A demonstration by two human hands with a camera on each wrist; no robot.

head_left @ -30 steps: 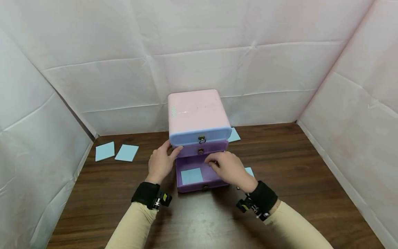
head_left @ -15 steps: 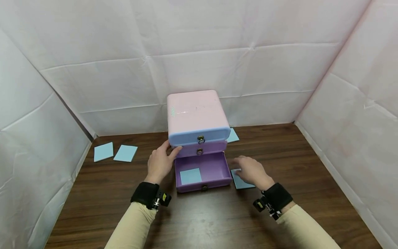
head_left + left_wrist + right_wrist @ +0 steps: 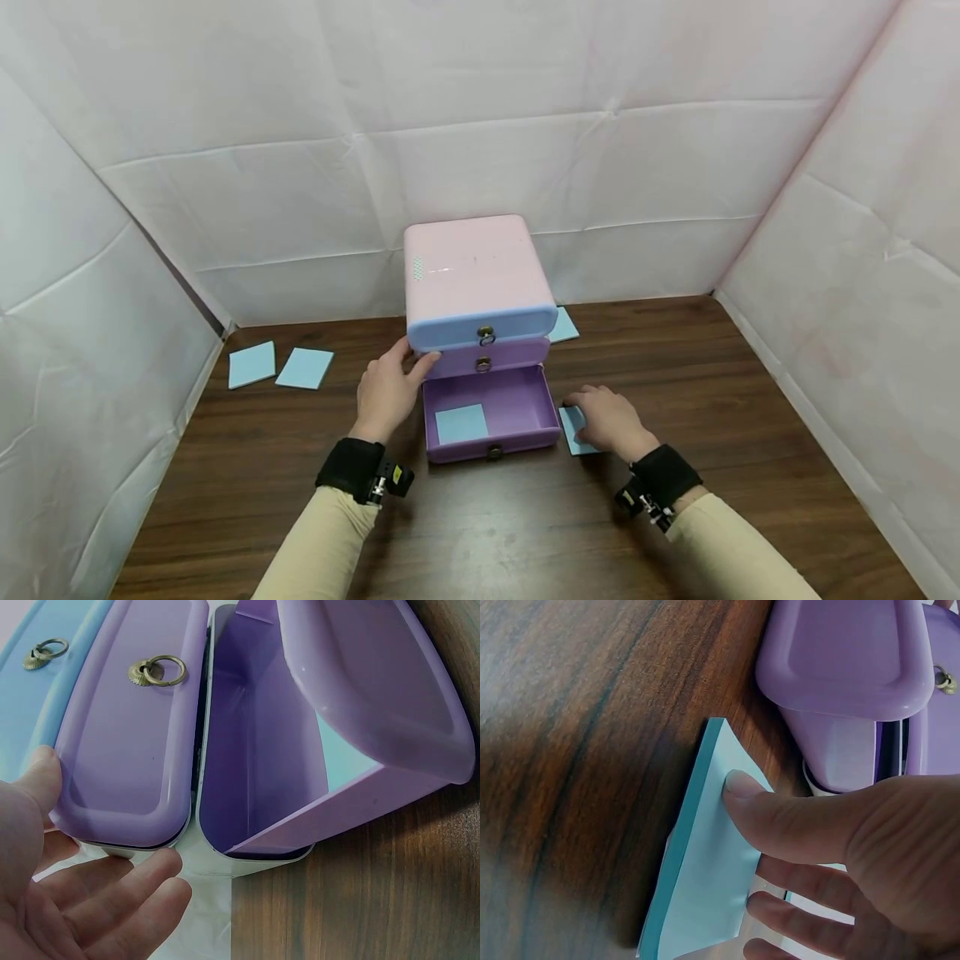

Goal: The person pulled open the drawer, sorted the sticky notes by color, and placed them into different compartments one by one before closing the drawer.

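Observation:
A small cabinet (image 3: 472,267) with a pink top stands mid-table. Its blue top drawer and purple middle drawer (image 3: 127,750) are closed. The purple bottom drawer (image 3: 517,404) is pulled out, with one blue paper pad (image 3: 461,423) lying inside at the left. My left hand (image 3: 386,392) rests flat against the cabinet's left side, thumb at the middle drawer's edge, holding nothing. My right hand (image 3: 611,421) is on a second blue pad (image 3: 705,877) on the table just right of the open drawer. The thumb lies on top and the fingers curl at its edge, pinching it.
Two more blue pads (image 3: 252,364) (image 3: 305,367) lie at the table's far left, and another (image 3: 564,325) peeks out behind the cabinet's right side. White sheet walls close in the left, back and right. The dark wooden table (image 3: 487,533) stretches toward me.
My right hand left the open drawer, swung right and came down on the pad beside it, then closed on it. The left hand and cabinet have stayed put.

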